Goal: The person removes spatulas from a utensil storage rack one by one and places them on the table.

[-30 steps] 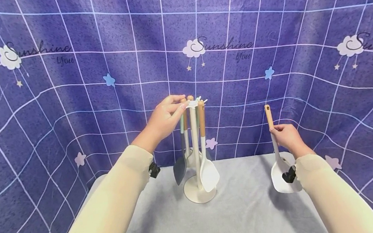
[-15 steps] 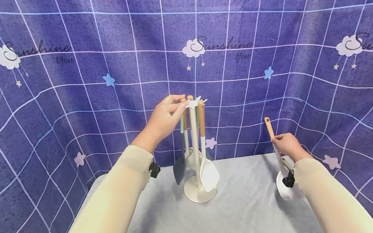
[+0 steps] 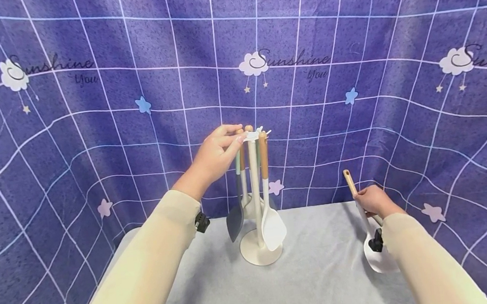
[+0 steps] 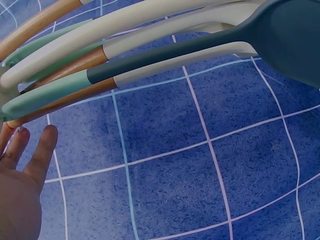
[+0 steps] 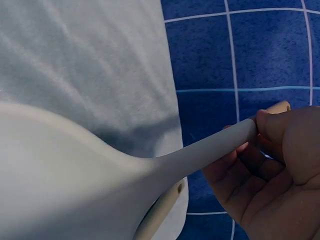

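Observation:
A cream utensil stand (image 3: pixel 256 195) stands upright on the table with several utensils hung round it. Up at its top ring, my left hand (image 3: pixel 214 154) holds the stand between thumb and fingers. The left wrist view shows two of its fingers (image 4: pixel 42 155) stretched out below the hung handles. Away to the right, my right hand (image 3: pixel 375 200) grips a white spatula (image 5: pixel 65 175) with a wooden handle. Its wide blade points down, close over the table, and the handle leans up and left. Beneath the blade shows another wooden handle (image 5: pixel 162 210).
On the stand hang a white spatula with a brown handle (image 3: pixel 274 228) and a dark turner with a mint handle (image 3: pixel 235 220). Grey cloth (image 3: pixel 317 263) covers the table. A purple gridded curtain (image 3: pixel 315 159) rises behind and along both sides.
My right hand has lowered the spatula and brought it nearer to me, its handle tilting further left. The left hand and the stand have stayed where they were.

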Motion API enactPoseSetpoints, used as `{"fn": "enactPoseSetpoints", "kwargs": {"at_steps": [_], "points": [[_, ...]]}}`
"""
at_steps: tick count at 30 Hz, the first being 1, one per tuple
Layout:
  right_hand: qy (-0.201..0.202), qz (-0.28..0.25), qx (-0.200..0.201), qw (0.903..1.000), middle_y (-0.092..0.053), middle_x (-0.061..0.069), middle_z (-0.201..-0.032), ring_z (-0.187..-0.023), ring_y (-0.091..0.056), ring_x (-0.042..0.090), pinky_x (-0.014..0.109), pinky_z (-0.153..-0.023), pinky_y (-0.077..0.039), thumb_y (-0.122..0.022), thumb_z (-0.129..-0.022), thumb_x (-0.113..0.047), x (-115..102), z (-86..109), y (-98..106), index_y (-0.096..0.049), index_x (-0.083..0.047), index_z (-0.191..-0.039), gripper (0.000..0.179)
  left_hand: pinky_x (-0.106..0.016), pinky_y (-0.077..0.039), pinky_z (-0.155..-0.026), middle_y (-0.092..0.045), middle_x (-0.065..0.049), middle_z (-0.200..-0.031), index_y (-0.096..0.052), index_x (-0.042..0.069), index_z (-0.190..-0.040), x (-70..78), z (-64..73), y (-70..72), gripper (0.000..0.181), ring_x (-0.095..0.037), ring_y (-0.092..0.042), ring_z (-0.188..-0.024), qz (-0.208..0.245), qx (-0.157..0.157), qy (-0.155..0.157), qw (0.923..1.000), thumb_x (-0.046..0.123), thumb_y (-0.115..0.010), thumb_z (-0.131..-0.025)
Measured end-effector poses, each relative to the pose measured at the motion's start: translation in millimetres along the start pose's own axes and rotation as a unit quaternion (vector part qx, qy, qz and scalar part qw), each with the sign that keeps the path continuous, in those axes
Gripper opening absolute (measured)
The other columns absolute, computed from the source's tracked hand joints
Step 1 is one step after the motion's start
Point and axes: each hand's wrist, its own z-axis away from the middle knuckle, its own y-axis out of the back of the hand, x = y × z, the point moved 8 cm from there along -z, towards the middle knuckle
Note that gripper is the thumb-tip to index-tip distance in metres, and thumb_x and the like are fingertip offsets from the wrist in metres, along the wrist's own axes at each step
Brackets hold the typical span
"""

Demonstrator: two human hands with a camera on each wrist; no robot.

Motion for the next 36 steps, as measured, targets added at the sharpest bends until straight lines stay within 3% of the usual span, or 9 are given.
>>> {"fn": "enactPoseSetpoints", "kwargs": {"at_steps": [13, 17, 23, 29, 36], "points": [[-0.029, -0.003, -0.055, 0.9981, -0.062, 0.008, -0.08, -0.072, -0.065, 0.016, 0.04, -0.065, -0.07, -0.057, -0.111, -0.011, 17, 11.3, -25, -0.066, 0.021, -0.13, 0.039, -0.052, -0.046, -0.132, -0.065, -0.006, -0.163, -0.08, 0.012, -0.142, -1.0, 0.8, 0.3, 0.039, -0.032, -0.059, -0.155, 0.002, -0.004, 0.008, 1.0, 0.034, -0.059, -0.118], [-0.026, 0.022, -0.064, 0.9974, -0.061, 0.007, -0.077, -0.072, -0.065, 0.018, 0.04, -0.064, -0.07, -0.057, -0.11, -0.01, 20, 14.0, -30, -0.069, 0.019, -0.118, 0.032, -0.052, -0.045, -0.132, -0.065, -0.006, -0.164, -0.08, 0.012, -0.143, -0.4, 0.2, 0.2, 0.039, -0.032, -0.058, -0.155, -0.002, -0.007, 0.01, 0.9999, 0.035, -0.059, -0.118], [-0.034, 0.03, -0.078, 0.9959, -0.063, 0.008, -0.08, -0.075, -0.067, 0.02, 0.043, -0.067, -0.071, -0.059, -0.11, -0.011, 27, 15.3, -37, -0.07, 0.018, -0.118, 0.032, -0.051, -0.046, -0.132, -0.066, -0.007, -0.162, -0.08, 0.01, -0.141, 0.4, 0.0, 0.0, 0.038, -0.032, -0.059, -0.155, 0.0, -0.004, 0.008, 1.0, 0.033, -0.06, -0.118], [-0.039, 0.038, -0.09, 0.9944, -0.062, 0.01, -0.079, -0.074, -0.066, 0.022, 0.046, -0.068, -0.071, -0.061, -0.107, -0.009, 29, 18.7, -40, -0.072, 0.014, -0.107, 0.025, -0.051, -0.046, -0.131, -0.067, -0.009, -0.16, -0.081, 0.01, -0.14, 1.7, -0.8, -0.5, 0.037, -0.033, -0.06, -0.153, -0.006, 0.001, -0.004, 1.0, 0.032, -0.06, -0.117], [-0.052, 0.044, -0.093, 0.9934, -0.064, 0.012, -0.078, -0.073, -0.068, 0.024, 0.047, -0.068, -0.072, -0.057, -0.099, -0.005, 35, 22.3, -46, -0.064, 0.005, -0.091, 0.015, -0.05, -0.047, -0.13, -0.069, -0.009, -0.158, -0.082, 0.01, -0.139, 0.2, -0.4, 0.0, 0.036, -0.032, -0.062, -0.151, -0.001, 0.005, -0.004, 1.0, 0.03, -0.061, -0.117]]}}
